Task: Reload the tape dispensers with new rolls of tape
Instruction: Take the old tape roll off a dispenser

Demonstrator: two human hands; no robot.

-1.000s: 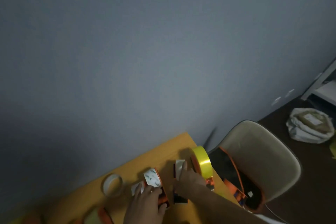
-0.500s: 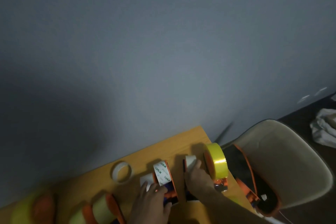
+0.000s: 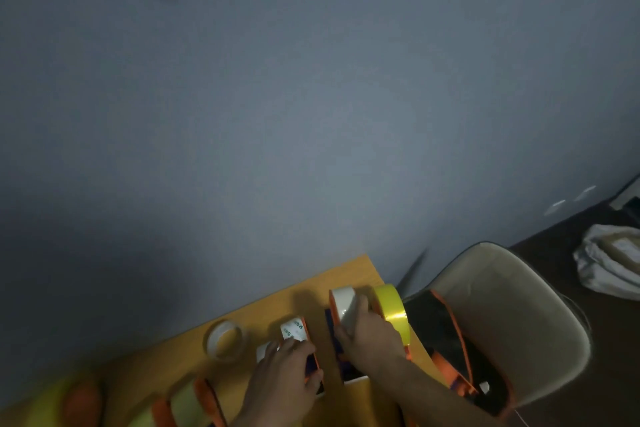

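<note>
1. Presently, right hand [image 3: 372,333]: fingers curled around a white tape roll [image 3: 346,305] seated in a dark dispenser [image 3: 337,350], near the far right corner of the orange table [image 3: 180,367].
2. Left hand [image 3: 280,374]: fingers bent over a second dispenser [image 3: 311,364] with orange trim, grasping it; a labelled white roll [image 3: 294,328] sits at its far end.
3. Yellow tape roll [image 3: 393,312]: upright, just right of the right hand, at the table edge.
4. Empty cardboard core [image 3: 225,340]: lying flat, left of the left hand.
5. More yellow and orange rolls [image 3: 187,402]: blurred, at the near left.
6. Beige chair [image 3: 512,315]: right of the table, holding a black and orange bag [image 3: 446,340].
</note>
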